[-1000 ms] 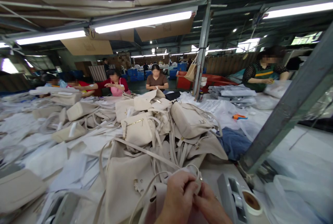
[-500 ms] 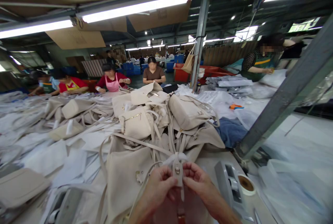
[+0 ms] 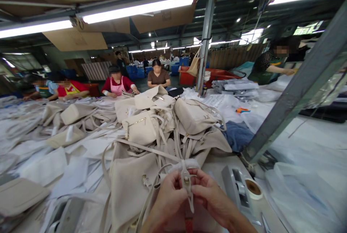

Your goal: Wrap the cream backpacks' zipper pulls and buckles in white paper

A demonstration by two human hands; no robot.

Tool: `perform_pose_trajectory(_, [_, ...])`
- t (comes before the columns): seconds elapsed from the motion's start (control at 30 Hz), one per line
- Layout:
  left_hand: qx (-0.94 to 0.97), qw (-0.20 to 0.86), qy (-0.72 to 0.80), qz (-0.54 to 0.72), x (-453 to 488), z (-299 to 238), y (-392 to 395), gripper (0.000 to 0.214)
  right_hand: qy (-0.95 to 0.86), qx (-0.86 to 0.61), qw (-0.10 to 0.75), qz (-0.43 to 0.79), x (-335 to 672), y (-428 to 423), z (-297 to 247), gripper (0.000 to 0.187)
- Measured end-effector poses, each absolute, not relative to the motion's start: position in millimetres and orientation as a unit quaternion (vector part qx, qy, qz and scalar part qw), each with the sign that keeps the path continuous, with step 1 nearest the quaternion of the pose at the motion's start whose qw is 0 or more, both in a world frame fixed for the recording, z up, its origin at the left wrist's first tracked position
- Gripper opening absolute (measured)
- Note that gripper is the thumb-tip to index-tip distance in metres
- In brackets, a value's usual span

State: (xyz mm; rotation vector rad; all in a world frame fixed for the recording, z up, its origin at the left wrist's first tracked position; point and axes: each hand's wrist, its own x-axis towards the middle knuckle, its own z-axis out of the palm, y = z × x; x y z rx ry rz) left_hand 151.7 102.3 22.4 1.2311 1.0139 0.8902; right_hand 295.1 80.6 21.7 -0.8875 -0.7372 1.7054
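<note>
Between my two hands is a narrow beige strap (image 3: 187, 186) with a small metal buckle on it. My left hand (image 3: 170, 193) pinches the strap's left edge just below the buckle. On the other side my right hand (image 3: 208, 193) grips it, thumb in front and fingers curled behind. The strap's pointed end hangs down below the fingers. Under the hands lies a pale bag, mostly hidden by them, with a reddish-brown strip (image 3: 189, 224) at the bottom of the view. A large beige bag (image 3: 130, 186) rests just left of my left hand.
A heap of beige bags (image 3: 141, 128) rises in front. Right of my hands are a grey tape dispenser (image 3: 235, 186), a tape roll (image 3: 254, 188) and scissors (image 3: 265, 222). A slanting metal post (image 3: 292, 81) crosses the right side. Several co-workers sit across the table.
The strap's pointed end now hangs longer and at a slant below my fingers. My hands have shifted slightly right, still on the strap. The view has turned a little.
</note>
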Motion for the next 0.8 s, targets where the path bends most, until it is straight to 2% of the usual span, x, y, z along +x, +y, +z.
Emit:
perform_pose_trajectory(0.1, [0.62,0.483,0.483,0.386,153,19,97,0.002,-0.217,-0.389,0.523,0.727,297,81,22,0.039])
perform_pose_trajectory(0.17, [0.625,0.468,0.487,0.39,153,17,96,0.006,-0.179,-0.397,0.536,0.724,296,80,21,0.042])
perform_pose_trajectory(0.33, [0.56,0.543,0.464,0.419,153,13,99,0.011,-0.231,-0.415,0.539,0.695,290,73,18,0.033])
perform_pose_trajectory(0.57, [0.554,0.564,0.438,0.427,151,17,97,0.013,-0.31,-0.474,0.54,0.623,284,72,13,0.03])
perform_pose_trajectory(0.8, [0.421,0.724,0.407,0.364,153,20,86,0.046,-0.355,-0.454,0.554,0.601,284,78,14,0.026])
